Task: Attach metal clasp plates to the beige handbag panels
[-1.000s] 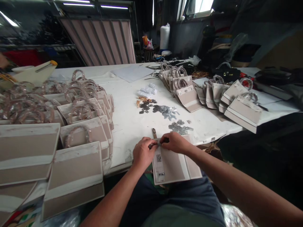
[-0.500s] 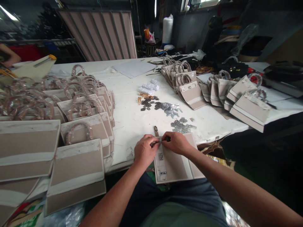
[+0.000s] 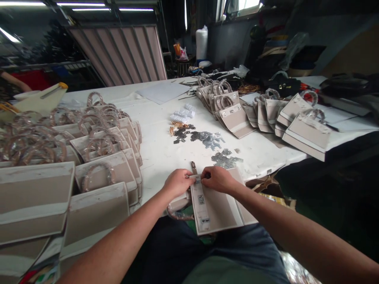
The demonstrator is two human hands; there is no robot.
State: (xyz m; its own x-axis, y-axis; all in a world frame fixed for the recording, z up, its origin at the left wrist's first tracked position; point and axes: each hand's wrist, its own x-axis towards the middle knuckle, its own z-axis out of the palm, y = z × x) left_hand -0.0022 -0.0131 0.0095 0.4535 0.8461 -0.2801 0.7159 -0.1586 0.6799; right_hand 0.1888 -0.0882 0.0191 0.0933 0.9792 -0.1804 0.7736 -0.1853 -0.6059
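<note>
Left hand (image 3: 177,183) and right hand (image 3: 217,180) clamp a thin silver metal strip (image 3: 196,177) from both ends. From here I see a beige rectangular bag panel (image 3: 219,209) with silver clasps (image 3: 201,200) directly below the hands, on a dark blue denim lap (image 3: 237,240), beside the white desk (image 3: 266,157).

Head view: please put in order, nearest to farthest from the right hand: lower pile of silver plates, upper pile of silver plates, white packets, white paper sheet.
From the right hand:
1. Lower pile of silver plates, just above it.
2. Upper pile of silver plates, farther up the table.
3. White packets, up-left.
4. White paper sheet, farthest up the table.
</note>
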